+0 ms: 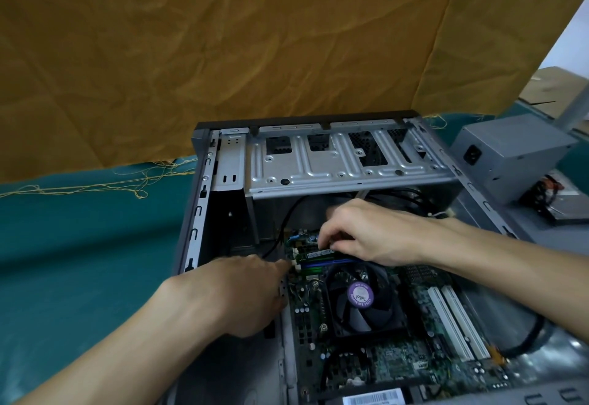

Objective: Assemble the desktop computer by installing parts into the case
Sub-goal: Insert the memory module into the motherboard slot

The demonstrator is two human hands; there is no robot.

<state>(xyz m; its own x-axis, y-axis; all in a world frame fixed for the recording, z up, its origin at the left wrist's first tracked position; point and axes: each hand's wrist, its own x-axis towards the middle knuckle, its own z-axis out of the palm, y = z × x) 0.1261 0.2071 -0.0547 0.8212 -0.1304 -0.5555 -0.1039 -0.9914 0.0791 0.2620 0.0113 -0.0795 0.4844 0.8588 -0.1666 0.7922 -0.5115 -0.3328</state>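
In the middle of the frame we pinch the memory stick (322,254) with our right hand (366,232) to seat it on the board inside the case (347,162), while our left hand (245,293) points one finger at its end clip to steady it.

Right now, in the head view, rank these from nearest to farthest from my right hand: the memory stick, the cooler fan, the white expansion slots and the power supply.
From the right hand:
1. Memory stick, under its fingertips.
2. Cooler fan, just below the hand.
3. White expansion slots, lower right on the board.
4. Power supply, outside the case, upper right.
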